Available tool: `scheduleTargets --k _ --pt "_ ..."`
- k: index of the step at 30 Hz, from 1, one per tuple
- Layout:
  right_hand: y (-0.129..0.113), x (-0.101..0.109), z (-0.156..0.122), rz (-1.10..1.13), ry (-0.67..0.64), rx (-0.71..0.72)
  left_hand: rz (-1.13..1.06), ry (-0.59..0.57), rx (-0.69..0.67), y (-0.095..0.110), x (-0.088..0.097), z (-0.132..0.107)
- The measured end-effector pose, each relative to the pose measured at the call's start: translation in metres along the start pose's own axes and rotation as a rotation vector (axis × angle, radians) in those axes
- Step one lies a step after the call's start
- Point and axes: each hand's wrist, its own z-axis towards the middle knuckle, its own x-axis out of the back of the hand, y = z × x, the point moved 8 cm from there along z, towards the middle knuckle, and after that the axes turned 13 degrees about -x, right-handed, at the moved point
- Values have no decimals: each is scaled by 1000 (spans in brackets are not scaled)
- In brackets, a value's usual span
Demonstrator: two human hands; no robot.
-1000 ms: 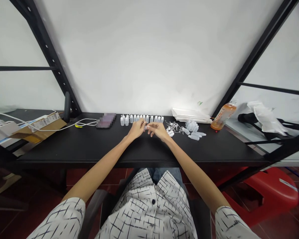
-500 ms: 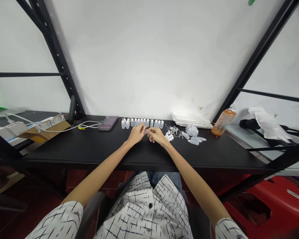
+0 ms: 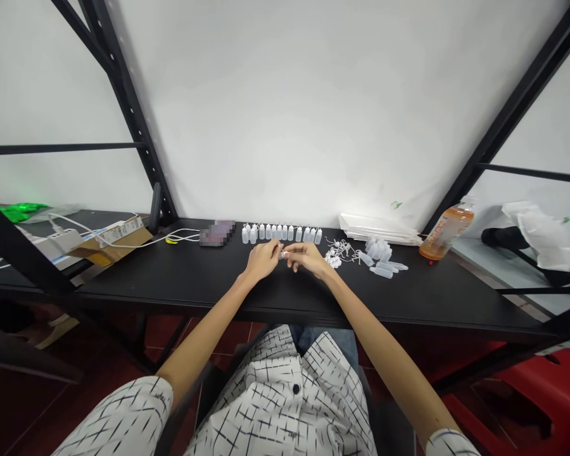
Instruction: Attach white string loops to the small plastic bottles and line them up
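Entry: left hand (image 3: 263,261) and right hand (image 3: 308,258) are pinching, fingertips together, a small white plastic piece (image 3: 282,254), too small to identify surely, above the black table (image 3: 171,282), just before a row of plastic dropper bottles (image 3: 280,234). Risk: a slipping pinch losing it among the loose white caps (image 3: 333,258).

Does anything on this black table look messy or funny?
Yes. On the right of the black table, clear plastic squeeze bottles lie tumbled on their sides, and thin white cords sit tangled, while matching upright plastic bottles stand in a neat row.
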Motion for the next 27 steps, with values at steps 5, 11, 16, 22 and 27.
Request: scheduleTargets --k 5,11,16,22,27 --pt "5 -1 0 47 -26 -32 28 -42 -59 5 4 -1" --pt "7 -1 0 95 -39 -53 12 -66 -96 10 4 1" --pt "3 -6 -2 35 18 -37 8 -13 -21 4 7 3" --pt "0 -8 -3 -163 156 102 24 65 31 8 9 4" --pt "3 -6 1 -204 202 128 61 61 33 12 9 3"
